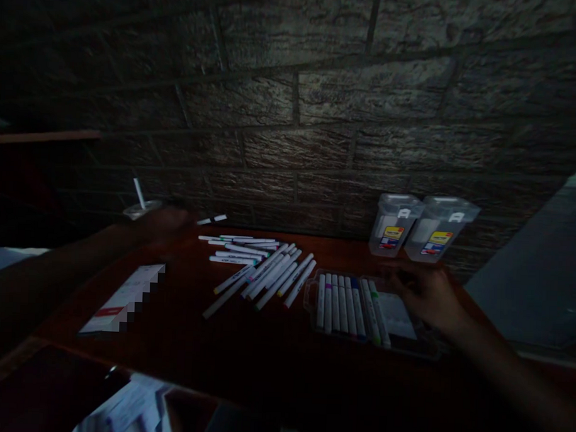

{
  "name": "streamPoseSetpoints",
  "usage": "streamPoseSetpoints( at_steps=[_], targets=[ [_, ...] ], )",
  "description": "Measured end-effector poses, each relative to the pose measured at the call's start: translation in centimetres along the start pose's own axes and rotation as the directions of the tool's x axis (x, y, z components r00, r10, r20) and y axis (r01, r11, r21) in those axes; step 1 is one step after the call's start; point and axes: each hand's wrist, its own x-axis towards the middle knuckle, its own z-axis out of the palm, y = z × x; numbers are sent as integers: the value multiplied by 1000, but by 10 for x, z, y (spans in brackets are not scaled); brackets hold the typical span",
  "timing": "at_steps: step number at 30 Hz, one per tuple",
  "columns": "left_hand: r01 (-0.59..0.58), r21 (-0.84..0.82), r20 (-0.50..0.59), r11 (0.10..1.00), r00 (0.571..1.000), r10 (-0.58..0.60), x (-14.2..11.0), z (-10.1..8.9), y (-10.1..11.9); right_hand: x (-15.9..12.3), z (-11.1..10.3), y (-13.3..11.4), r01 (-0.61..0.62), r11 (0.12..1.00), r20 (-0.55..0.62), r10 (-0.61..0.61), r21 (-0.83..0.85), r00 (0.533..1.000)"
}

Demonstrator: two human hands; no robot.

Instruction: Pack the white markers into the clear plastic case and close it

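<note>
My left hand [170,226], dark and blurred, is over the back left of the table, closed on a white marker [213,220] that sticks out to the right. Loose white markers with coloured ends [271,272] lie in a heap mid-table. To their right a clear plastic case [308,297] holds a row of markers [341,303] on its left side, and a pale panel shows on its right. At the case's right side is my right hand [429,293], fingers bent toward its back edge; shadow hides whether they grip anything.
Two clear lidded containers with labels [392,229] stand at the back right by the brick wall [292,103]. A cup with a white straw [141,208] is behind my left arm. A white and red leaflet or box [122,301] lies front left. Papers [130,409] are below the table edge.
</note>
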Motion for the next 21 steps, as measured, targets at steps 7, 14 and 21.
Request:
streamPoseSetpoints(
  at_steps=[7, 14, 21],
  targets=[
    [-171, -397, 144, 902, 959, 246, 10, 99, 114, -1, 7, -16, -15, 996, 20, 13, 87, 1000],
    [47, -928, 133, 369, 968, 211, -4, 153, 202, 20, 31, -60, -126, 952, 119, 96, 280, 988],
    [2, -960, 62, 281, 977, 206, -25, 172, 219, 24, 76, -97, -62, 875, 96, 18, 481, 995]
  ],
)
